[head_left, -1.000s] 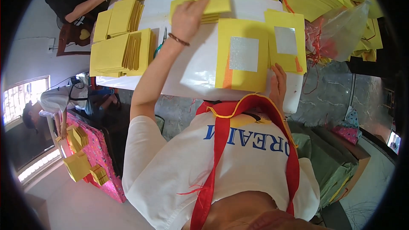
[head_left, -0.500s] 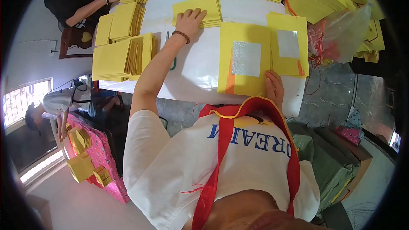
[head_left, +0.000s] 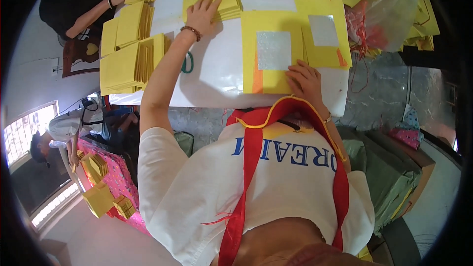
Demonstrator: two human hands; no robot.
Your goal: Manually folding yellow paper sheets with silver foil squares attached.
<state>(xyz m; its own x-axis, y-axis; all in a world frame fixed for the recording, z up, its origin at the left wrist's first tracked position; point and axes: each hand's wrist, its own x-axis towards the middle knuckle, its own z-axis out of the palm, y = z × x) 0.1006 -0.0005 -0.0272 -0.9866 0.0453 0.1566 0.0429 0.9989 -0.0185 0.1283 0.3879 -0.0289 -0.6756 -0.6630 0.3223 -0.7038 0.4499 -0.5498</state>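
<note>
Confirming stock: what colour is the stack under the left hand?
The stack is yellow, clearest in the head view.

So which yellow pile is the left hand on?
The slanted pile by the upper left corner of the left silver-patched piece; the left hand rests on it alone.

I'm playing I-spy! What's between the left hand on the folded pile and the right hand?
In the head view: white tabletop, then a yellow sheet with a silvery square.
</note>
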